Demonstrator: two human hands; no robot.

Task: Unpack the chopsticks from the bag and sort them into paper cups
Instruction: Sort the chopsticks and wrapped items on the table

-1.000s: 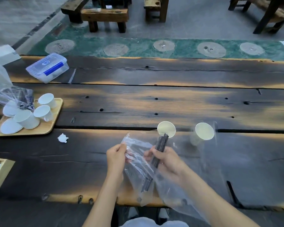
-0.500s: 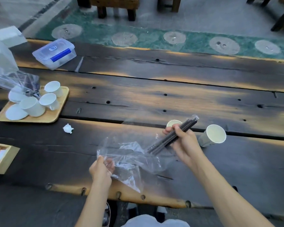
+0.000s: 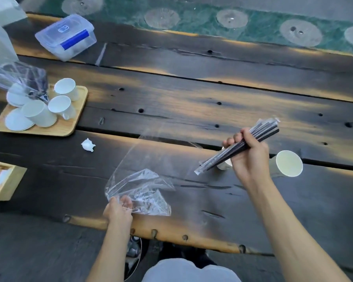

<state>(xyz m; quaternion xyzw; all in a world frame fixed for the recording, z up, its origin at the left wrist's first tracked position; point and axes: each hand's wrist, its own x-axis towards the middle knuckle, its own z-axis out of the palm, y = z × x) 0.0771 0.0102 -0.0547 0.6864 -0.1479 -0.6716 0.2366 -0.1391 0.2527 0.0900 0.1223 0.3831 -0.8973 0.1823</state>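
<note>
My right hand (image 3: 248,155) grips a bundle of black chopsticks (image 3: 261,132), some in clear sleeves, held slanted above the dark wooden table (image 3: 192,110). The bundle is fully outside the clear plastic bag (image 3: 140,188), which lies crumpled near the table's front edge. My left hand (image 3: 118,208) pinches the bag's lower left corner. One white paper cup (image 3: 286,163) lies tilted to the right of my right hand. A second paper cup (image 3: 224,164) is mostly hidden behind that hand and the chopsticks.
A wooden tray (image 3: 69,127) at the left carries several white paper cups and lids under another plastic bag (image 3: 14,78). A clear lidded box with a blue clip (image 3: 66,36) sits at the back left. A crumpled white scrap (image 3: 88,144) and a wooden box (image 3: 6,180) lie nearby.
My right hand pulled the chopsticks up and right, fully out of the bag. My left hand drew the emptied bag down and left toward the table's front edge.
</note>
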